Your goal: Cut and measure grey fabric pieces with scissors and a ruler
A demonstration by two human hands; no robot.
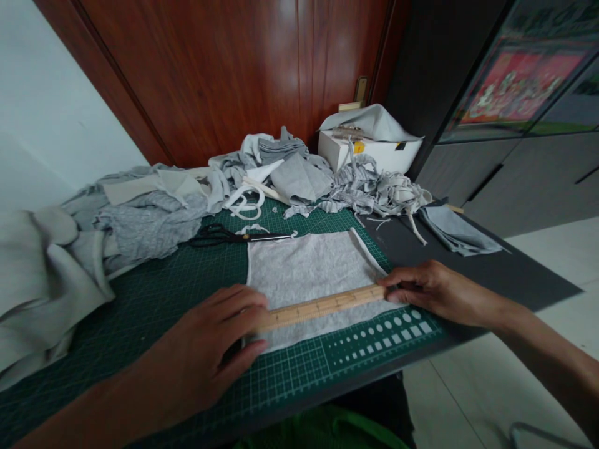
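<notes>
A wooden ruler (322, 305) lies across a piece of light grey fabric (309, 265), slanting up slightly to the right. My left hand (229, 337) grips the ruler's left end, with its thumb below and its fingers over the top. At the right end, the thumb and fingers of my right hand (421, 287) are closed on the ruler near the fabric's right edge. Beneath the fabric is a green cutting mat (299, 374) with a printed grid and shapes. Black-handled scissors (234, 236) rest at the fabric's far left corner, their blades along its top edge.
Grey fabric scraps (154, 212) are heaped along the back and left. White-handled scissors (247, 203) lie among them. A white box (369, 153) topped with cloth stands at the back right, and folded grey fabric (458, 231) lies on the dark table's right side.
</notes>
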